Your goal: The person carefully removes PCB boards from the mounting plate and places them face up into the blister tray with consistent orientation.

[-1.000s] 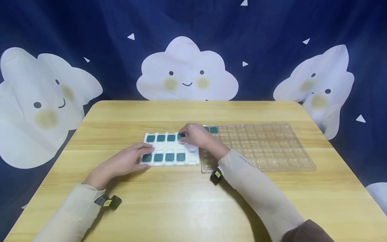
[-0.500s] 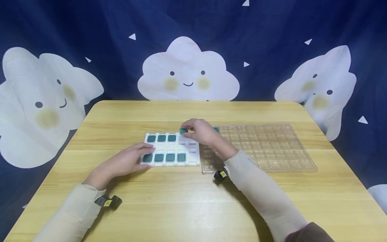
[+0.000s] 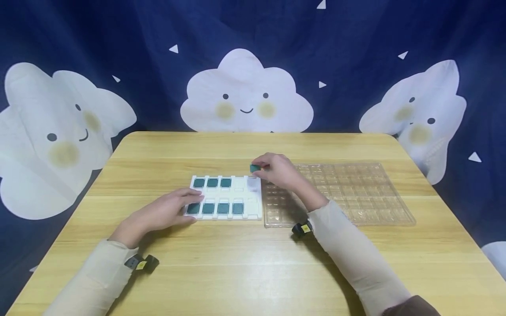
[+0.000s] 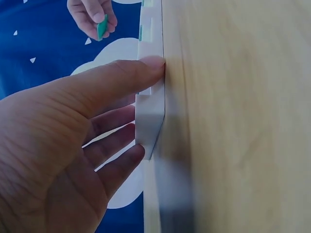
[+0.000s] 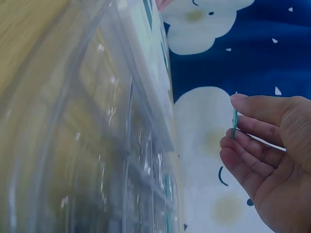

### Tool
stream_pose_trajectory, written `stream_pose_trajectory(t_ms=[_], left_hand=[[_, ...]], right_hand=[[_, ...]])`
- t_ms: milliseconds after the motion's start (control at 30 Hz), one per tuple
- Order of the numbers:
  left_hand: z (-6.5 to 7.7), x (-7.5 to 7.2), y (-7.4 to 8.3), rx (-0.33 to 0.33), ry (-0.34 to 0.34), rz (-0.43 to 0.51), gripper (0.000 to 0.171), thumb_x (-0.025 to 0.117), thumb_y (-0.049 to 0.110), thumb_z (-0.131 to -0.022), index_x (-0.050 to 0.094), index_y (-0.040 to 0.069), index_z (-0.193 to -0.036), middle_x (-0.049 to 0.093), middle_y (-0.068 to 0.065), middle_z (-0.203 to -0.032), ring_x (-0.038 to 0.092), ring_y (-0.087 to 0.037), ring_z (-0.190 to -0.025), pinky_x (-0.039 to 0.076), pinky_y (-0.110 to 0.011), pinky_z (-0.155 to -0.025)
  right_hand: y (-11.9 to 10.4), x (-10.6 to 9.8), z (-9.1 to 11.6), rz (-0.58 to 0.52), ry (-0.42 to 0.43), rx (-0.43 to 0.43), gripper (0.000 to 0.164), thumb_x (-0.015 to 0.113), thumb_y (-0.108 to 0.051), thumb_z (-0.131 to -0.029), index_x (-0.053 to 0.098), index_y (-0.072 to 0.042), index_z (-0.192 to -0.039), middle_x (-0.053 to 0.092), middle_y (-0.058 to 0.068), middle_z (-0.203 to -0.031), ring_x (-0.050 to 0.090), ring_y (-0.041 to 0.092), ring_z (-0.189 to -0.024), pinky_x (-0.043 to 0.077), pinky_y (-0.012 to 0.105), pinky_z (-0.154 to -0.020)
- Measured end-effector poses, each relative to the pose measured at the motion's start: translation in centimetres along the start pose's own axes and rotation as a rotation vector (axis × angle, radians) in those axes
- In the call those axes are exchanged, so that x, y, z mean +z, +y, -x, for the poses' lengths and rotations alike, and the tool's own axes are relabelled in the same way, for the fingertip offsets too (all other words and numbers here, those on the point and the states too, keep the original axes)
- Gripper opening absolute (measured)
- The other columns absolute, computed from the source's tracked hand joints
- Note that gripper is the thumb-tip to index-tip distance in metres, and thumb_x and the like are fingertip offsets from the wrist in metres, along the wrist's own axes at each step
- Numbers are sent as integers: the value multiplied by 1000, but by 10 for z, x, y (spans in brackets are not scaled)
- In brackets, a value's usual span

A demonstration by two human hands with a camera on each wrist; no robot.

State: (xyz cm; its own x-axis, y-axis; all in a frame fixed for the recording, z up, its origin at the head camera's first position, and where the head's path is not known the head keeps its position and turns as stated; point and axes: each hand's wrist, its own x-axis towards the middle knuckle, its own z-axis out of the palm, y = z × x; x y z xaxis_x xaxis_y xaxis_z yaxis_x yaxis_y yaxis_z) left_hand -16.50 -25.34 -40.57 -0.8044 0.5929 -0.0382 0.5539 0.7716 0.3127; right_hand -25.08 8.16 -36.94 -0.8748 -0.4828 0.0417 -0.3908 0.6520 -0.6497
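My right hand (image 3: pixel 278 170) pinches a thin green square chip (image 3: pixel 254 168) by its edges, raised above the back right corner of the white slotted tray (image 3: pixel 253 197). In the right wrist view the chip (image 5: pixel 235 124) stands edge-on between thumb and fingertips. My left hand (image 3: pixel 166 210) holds the white tray at its left end, with the thumb (image 4: pixel 131 75) along the near side and the fingers at the end. Several green chips (image 3: pixel 223 208) lie in the tray's two rows; the right slots are bare.
Right beside the white tray lies a wide clear plastic tray (image 3: pixel 356 193) with many small compartments. A bit of green (image 5: pixel 168 194) shows in it in the right wrist view; my right hand covers that part from above. A blue cloud-print curtain (image 3: pixel 340 39) hangs behind the wooden table (image 3: pixel 221 272).
My right hand has lifted the chip out of the back row of the white tray and moved it up and to the right. The left hand stays on the tray.
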Motion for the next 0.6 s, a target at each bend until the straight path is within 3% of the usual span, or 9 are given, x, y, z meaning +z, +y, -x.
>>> stream_pose_trajectory(t_ms=[333,600], left_hand=[[1,-2,4,8,1,-19,62,79,30,-84,58,2,-135,51,-16,-140,46,-39,-130,37,-53,-108],[1,-3,6,4,-2,-28,62,78,30,-84,58,2,-135,51,-17,-140,46,-39,-129,38,-53,-107]], right_hand=[[16,-11,9,-57,31,22,35,74,-23,-89,68,-9,-120,66,6,-114,64,24,-105,53,37,-91],[21,-16,11,5,31,55,34,74,-24,-88,69,-10,-119,66,6,-114,63,24,-104,52,39,-92]])
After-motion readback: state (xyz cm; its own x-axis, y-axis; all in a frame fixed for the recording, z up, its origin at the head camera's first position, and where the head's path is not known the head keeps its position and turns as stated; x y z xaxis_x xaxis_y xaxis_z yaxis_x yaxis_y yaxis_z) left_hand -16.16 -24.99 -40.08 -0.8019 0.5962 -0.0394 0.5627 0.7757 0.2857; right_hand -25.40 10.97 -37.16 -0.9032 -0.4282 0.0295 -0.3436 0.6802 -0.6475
